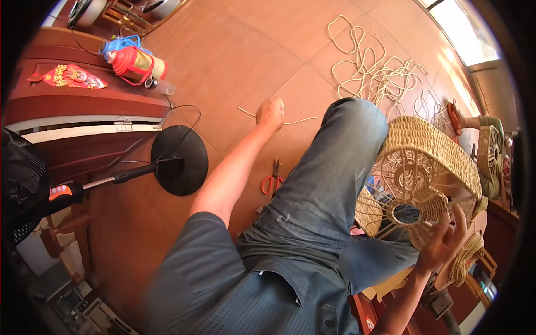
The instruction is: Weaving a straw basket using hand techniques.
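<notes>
Pale straw cord (277, 121): one thin strand, stretched nearly flat across the orange floor tiles at centre, ends trailing out left and right, middle pinched and hidden. Half-woven wicker basket (424, 167): at right, tipped on its side on the lap, beside the raised denim knee. Domed outer band tightly wrapped in tan straw, open wire ribs and rings bare beneath, round opening facing near. Lower woven edge touched and propped from the near side.
</notes>
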